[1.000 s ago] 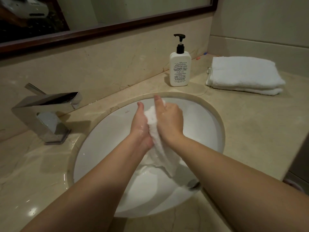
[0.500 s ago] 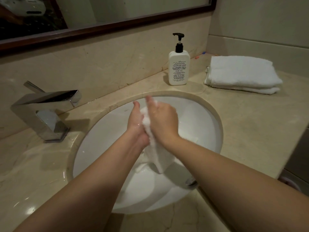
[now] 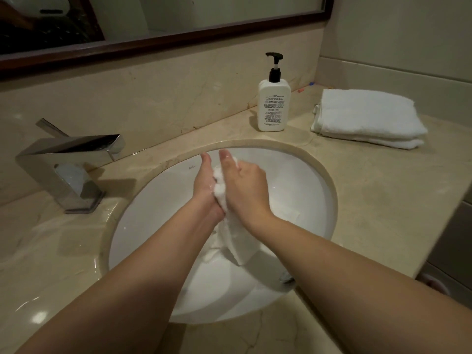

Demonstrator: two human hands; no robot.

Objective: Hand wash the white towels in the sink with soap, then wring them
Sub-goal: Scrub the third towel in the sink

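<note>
While your left hand [image 3: 204, 190] and right hand [image 3: 245, 190] press the wet towel [image 3: 229, 226] between flat palms over the sink [image 3: 306, 190], grip straight-fingered, towel's long axis vertical, tail hanging into basin, folded towels [image 3: 367, 118] on surface beside soap bottle [image 3: 273, 106].

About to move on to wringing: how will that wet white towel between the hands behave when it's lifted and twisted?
The wet towel will likely be floppy: its lower part hangs limp into the sink below the left hand and right hand. It is probably heavy for its size, being soaked. Suds at the palms suggest it may slip, so grip firmly.
</note>
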